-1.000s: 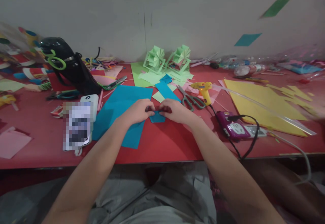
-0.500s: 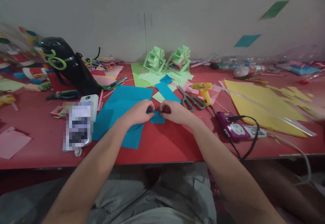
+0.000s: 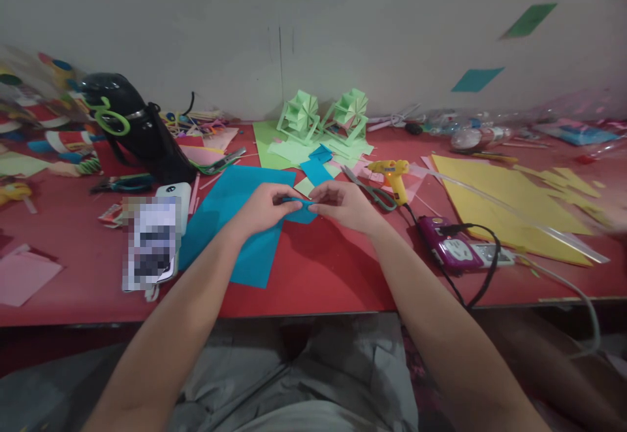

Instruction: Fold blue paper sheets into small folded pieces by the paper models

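A small folded blue paper piece (image 3: pixel 300 210) is pinched between both hands just above the red table (image 3: pixel 313 275). My left hand (image 3: pixel 266 206) grips its left end with closed fingers. My right hand (image 3: pixel 345 204) pinches its right end. Under my left wrist lies a large blue paper sheet (image 3: pixel 235 223). A blue paper strip (image 3: pixel 316 170) lies just beyond the hands.
Scissors (image 3: pixel 369 188) and a yellow glue gun (image 3: pixel 392 177) lie right of the hands. A purple power strip (image 3: pixel 453 249) with a black cable sits farther right, by yellow sheets (image 3: pixel 504 203). Green folded paper models (image 3: pixel 323 118) stand at the wall. A black bag (image 3: pixel 137 128) and a phone (image 3: pixel 149 242) lie left.
Both hands have lifted the small blue piece off the table and moved it slightly farther away; earlier they pressed it flat on the surface.
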`<state>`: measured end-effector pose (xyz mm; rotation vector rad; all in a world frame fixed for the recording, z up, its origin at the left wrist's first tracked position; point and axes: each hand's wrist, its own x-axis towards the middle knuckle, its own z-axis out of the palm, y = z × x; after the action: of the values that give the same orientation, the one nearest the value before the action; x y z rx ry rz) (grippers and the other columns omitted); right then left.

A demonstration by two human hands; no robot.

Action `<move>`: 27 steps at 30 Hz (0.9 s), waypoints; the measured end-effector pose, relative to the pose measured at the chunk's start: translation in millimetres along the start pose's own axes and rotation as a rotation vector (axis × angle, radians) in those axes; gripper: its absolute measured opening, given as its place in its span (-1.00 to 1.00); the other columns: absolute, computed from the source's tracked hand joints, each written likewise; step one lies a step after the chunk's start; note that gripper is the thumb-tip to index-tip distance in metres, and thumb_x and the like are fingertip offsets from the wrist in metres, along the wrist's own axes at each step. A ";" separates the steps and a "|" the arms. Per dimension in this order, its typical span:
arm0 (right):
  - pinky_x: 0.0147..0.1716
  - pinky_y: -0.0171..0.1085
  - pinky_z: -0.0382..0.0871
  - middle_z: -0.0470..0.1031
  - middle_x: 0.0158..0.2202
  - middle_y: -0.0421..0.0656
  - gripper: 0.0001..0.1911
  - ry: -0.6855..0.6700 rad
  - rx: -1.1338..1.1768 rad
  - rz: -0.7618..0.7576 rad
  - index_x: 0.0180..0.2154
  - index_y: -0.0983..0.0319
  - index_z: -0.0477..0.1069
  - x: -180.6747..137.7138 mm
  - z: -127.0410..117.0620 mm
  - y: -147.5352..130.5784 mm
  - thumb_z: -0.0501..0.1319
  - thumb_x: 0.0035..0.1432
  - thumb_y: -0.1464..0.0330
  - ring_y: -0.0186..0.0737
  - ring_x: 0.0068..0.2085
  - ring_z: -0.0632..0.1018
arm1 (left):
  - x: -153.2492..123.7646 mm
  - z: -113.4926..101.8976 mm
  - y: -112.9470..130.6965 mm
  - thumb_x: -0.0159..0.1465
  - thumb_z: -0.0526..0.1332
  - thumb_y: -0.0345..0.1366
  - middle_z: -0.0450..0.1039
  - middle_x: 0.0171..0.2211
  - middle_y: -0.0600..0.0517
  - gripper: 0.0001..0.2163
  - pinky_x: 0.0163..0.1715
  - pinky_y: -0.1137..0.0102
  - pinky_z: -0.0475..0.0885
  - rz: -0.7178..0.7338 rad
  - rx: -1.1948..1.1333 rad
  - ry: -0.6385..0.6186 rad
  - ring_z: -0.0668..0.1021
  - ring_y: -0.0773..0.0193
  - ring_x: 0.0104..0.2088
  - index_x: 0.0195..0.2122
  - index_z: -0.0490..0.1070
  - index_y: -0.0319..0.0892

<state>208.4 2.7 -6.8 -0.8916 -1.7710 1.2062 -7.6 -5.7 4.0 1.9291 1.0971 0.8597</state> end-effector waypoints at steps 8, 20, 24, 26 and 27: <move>-0.30 -0.27 0.42 0.60 -0.33 -0.13 -0.71 0.024 -0.077 0.014 -0.29 0.26 0.57 -0.3 3.2 -5.1 0.37 0.08 0.16 -0.27 -0.32 0.54 | 0.3 -0.3 4.5 0.21 0.30 -0.19 0.60 -0.38 0.01 -0.84 -0.37 0.38 0.38 0.015 0.090 0.116 0.55 0.25 -0.36 -0.34 0.59 -0.18; -0.40 -0.29 0.30 0.49 -0.47 -0.17 -0.71 -0.030 -0.227 -0.056 -0.42 0.26 0.52 -1.4 2.5 -5.8 0.30 0.15 0.15 -0.31 -0.42 0.42 | -2.8 4.7 6.3 0.24 0.26 -0.20 0.60 -0.34 0.02 -0.83 -0.34 0.41 0.41 0.056 0.085 0.056 0.55 0.26 -0.33 -0.32 0.57 -0.17; -0.38 -0.29 0.31 0.49 -0.47 -0.17 -0.70 -0.048 -0.229 -0.081 -0.44 0.24 0.51 -1.1 1.7 -8.2 0.30 0.15 0.14 -0.31 -0.42 0.43 | -2.8 3.1 7.4 0.25 0.26 -0.18 0.60 -0.37 0.01 -0.82 -0.30 0.38 0.46 0.072 0.083 0.048 0.57 0.25 -0.34 -0.37 0.56 -0.16; -0.38 -0.29 0.31 0.50 -0.46 -0.17 -0.70 -0.053 -0.223 -0.093 -0.43 0.24 0.51 -0.8 1.8 -8.1 0.30 0.15 0.13 -0.30 -0.41 0.43 | -2.5 2.4 7.9 0.24 0.27 -0.23 0.60 -0.39 0.02 -0.85 -0.29 0.37 0.46 0.086 0.111 0.070 0.56 0.25 -0.35 -0.39 0.55 -0.16; -0.37 -0.28 0.31 0.50 -0.45 -0.17 -0.70 -0.053 -0.220 -0.100 -0.42 0.24 0.51 -0.8 2.1 -7.9 0.30 0.15 0.13 -0.30 -0.41 0.43 | -2.5 2.2 8.0 0.23 0.27 -0.25 0.59 -0.40 0.02 -0.86 -0.28 0.37 0.45 0.092 0.123 0.083 0.56 0.25 -0.35 -0.40 0.55 -0.16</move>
<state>205.9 -1.2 0.1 -0.8911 -1.9949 0.9922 -3.7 -11.4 9.2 2.0757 1.1406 0.9489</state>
